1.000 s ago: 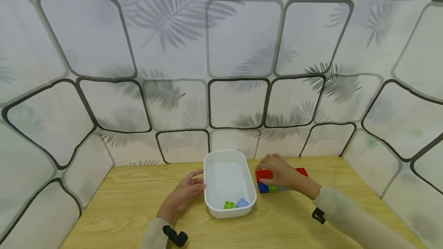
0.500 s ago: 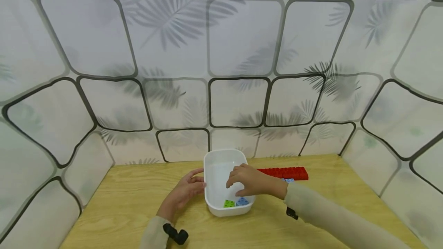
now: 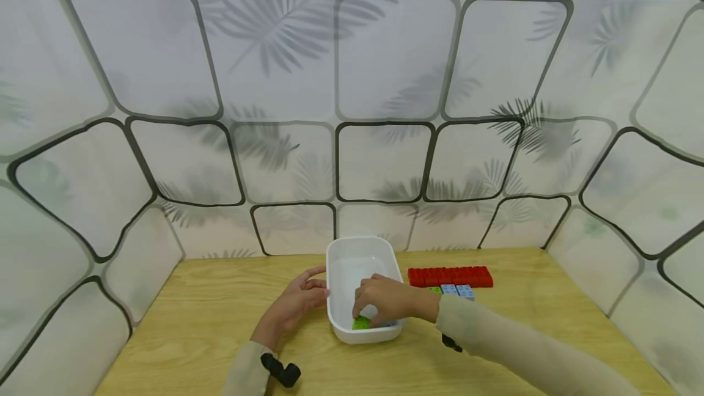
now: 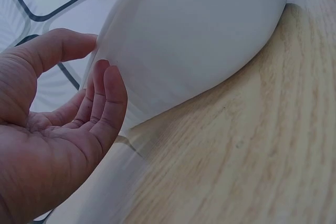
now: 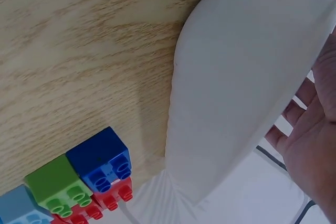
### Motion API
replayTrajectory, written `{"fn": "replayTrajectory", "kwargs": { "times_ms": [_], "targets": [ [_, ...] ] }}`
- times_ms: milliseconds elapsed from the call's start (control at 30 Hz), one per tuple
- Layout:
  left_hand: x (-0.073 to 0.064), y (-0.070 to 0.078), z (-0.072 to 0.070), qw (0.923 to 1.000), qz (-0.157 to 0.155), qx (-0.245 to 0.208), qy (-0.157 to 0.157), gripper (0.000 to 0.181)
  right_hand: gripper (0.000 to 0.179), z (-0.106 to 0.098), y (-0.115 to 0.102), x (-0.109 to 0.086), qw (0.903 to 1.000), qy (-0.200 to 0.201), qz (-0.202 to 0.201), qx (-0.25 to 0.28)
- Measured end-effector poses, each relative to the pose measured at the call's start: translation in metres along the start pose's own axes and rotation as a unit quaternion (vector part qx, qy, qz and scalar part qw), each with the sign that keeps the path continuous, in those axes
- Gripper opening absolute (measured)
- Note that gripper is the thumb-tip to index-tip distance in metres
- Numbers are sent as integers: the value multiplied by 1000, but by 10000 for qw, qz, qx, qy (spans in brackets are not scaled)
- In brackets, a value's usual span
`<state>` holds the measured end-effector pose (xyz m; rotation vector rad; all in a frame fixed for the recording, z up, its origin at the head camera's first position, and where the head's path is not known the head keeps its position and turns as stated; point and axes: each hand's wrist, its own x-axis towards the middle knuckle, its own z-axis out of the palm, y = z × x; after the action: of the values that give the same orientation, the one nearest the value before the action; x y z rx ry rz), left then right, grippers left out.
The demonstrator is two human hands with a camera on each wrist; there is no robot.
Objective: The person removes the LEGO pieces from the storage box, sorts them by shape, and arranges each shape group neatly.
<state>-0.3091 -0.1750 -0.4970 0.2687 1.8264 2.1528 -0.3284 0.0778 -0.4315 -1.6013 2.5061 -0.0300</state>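
Observation:
A white plastic bin stands on the wooden table. My left hand touches its left side; in the left wrist view the thumb is at the rim and the loosely bent fingers lie by the wall. My right hand reaches down into the near end of the bin, thumb and fingers pinching a green toy brick. A light blue brick lies beside it, mostly covered by the hand. In the right wrist view the bin's outer wall hides the right fingertips.
Right of the bin, a row of red bricks lies at the back. Before it sit light blue bricks, a green brick and a dark blue brick. A patterned curtain encloses the wooden table.
My right hand has moved left from the brick row, over the bin's rim and down to the green brick inside. My left hand stays at the bin's side.

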Motion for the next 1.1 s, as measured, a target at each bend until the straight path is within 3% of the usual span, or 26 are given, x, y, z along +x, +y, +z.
{"fn": "replayTrajectory", "kwargs": {
  "times_ms": [333,933,1100],
  "targets": [
    [-2,3,2,9999,-67,-33,72,71,28,-1,4,7,9992,12,392,-44],
    [-2,3,1,9999,-69,75,43,72,24,4,4,8,9982,146,472,-346],
    [-2,4,1,9999,-79,105,27,72,27,0,7,5,9962,344,489,-628]
  ]
}}
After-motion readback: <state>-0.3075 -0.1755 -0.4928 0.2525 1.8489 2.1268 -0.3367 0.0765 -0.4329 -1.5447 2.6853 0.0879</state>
